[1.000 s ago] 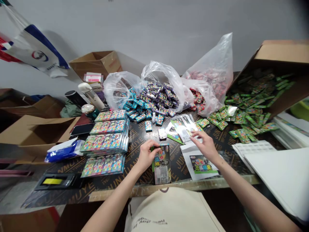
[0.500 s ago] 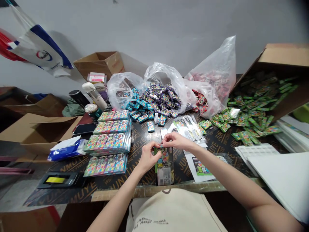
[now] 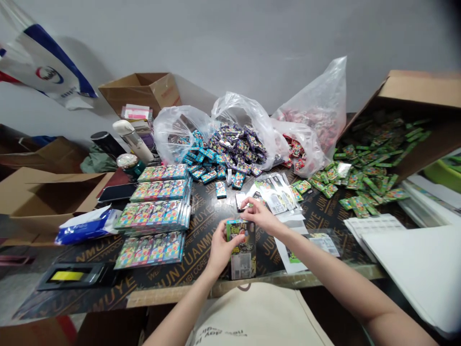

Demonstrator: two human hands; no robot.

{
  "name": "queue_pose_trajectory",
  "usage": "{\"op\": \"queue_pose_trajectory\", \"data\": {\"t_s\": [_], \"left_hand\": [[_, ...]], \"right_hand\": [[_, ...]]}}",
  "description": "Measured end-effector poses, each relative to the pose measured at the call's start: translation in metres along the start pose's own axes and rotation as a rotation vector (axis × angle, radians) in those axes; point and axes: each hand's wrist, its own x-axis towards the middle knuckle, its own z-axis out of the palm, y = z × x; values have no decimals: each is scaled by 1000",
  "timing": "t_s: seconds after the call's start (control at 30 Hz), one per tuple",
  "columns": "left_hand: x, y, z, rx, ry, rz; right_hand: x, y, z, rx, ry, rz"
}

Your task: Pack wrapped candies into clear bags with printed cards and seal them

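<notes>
My left hand (image 3: 220, 248) is closed round a small green packet (image 3: 235, 230), held over a printed clear bag (image 3: 242, 255) that lies near the table's front edge. My right hand (image 3: 260, 215) hovers just beyond it, fingers pinched together above a small silvery packet (image 3: 240, 200) on the black table (image 3: 201, 226). What the right fingers hold, if anything, I cannot make out. A fan of clear printed bags (image 3: 277, 191) lies just beyond my right hand.
Stacks of filled colourful packs (image 3: 154, 211) sit at the left. Plastic bags of blue, purple (image 3: 234, 149) and red (image 3: 298, 146) packets stand at the back. A tipped carton spills green packets (image 3: 363, 173) at the right. White sheets (image 3: 414, 250) lie at the right, open cartons (image 3: 46, 197) at the left.
My right hand left the bags at the right, met the left hand at the packet, then moved a little beyond it. The left hand now holds a green packet upright.
</notes>
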Motion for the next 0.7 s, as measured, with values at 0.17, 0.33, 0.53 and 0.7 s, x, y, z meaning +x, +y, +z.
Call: {"op": "queue_pose_trajectory", "data": {"t_s": [0.17,0.33,0.53,0.7], "left_hand": [[-42,21,-46,242,90,162],[-62,10,-118,777,146,526],[-68,-53,-160,1096,119,405],[-70,-64,-174,1151,128,304]], "right_hand": [[13,22,-55,-546,311,-128],[18,56,-117,-1220,584,83],[23,79,-143,-1358,652,261],[38,75,-184,-1237,680,330]]}}
